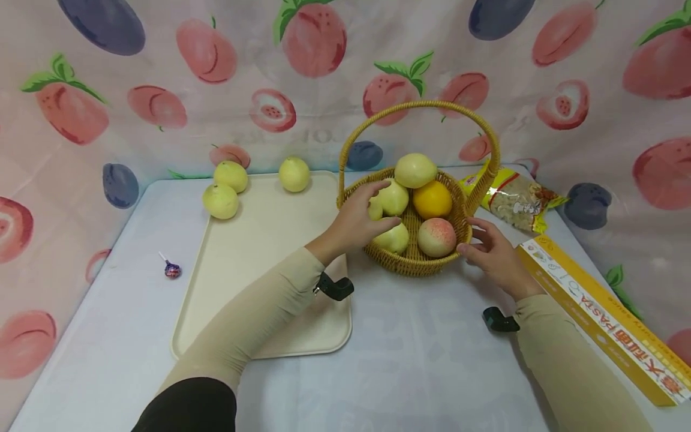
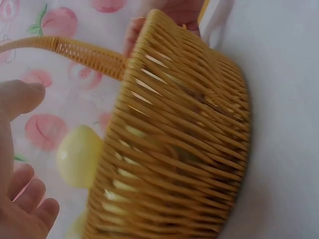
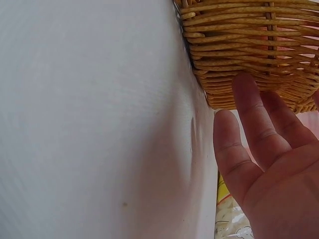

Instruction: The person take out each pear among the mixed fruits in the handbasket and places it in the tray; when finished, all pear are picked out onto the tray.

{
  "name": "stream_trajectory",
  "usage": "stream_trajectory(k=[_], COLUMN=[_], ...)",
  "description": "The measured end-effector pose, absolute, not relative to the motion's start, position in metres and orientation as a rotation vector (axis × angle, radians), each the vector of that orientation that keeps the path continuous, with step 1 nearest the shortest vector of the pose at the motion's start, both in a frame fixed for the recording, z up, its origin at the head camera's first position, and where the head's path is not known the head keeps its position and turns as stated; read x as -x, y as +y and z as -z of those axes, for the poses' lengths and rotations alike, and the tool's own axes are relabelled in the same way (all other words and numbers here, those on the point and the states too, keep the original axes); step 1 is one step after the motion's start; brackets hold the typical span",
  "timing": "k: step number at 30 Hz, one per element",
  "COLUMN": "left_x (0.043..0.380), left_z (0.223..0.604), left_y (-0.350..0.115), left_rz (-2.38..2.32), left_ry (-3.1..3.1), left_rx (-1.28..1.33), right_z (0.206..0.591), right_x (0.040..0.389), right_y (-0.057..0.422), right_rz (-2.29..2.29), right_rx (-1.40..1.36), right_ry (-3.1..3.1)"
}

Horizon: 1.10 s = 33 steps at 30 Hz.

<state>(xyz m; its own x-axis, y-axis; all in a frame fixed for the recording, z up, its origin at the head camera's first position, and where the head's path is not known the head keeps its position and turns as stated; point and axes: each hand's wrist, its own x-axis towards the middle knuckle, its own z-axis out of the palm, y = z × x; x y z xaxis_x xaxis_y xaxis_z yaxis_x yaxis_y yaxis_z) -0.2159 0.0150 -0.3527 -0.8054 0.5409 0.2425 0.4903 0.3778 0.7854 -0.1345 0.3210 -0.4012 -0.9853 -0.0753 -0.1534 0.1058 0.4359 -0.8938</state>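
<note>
A wicker basket [image 1: 412, 264] with a tall arched handle holds several pale yellow-green fruits [image 1: 415, 171] that look like pears, an orange [image 1: 432, 200] and a peach [image 1: 437, 237]. My left hand [image 1: 353, 225] hovers at the basket's left side, thumb and fingers spread apart with nothing between them. From this hand's wrist view, the basket's woven wall [image 2: 169, 134] stands beside the hand. My right hand [image 1: 496, 258] touches the basket's right side near the foot of the handle. In the right wrist view, its fingers [image 3: 256, 114] extend nearly straight against the weave.
A cream tray [image 1: 259, 264] lies left of the basket, with pear-like fruits [image 1: 294, 174] at its far edge and corner. A lollipop [image 1: 172, 269] is farther left. Behind my right hand sit a yellow snack bag [image 1: 518, 201] and a long pasta box [image 1: 604, 318].
</note>
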Motion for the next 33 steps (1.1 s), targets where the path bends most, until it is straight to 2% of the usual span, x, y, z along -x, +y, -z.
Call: stream_trajectory(k=[15, 33], left_x=[0.257, 0.275], left_z=[0.326, 0.338], left_y=[0.059, 0.079], left_rz=[-1.309, -1.215], left_ry=[2.59, 2.608], left_rx=[-0.873, -0.762], right_z=[0.402, 0.403], right_x=[0.136, 0.136], right_y=[0.32, 0.319], right_rz=[1.633, 1.625], right_rx=[-0.037, -0.042], right_ry=[2.491, 2.483])
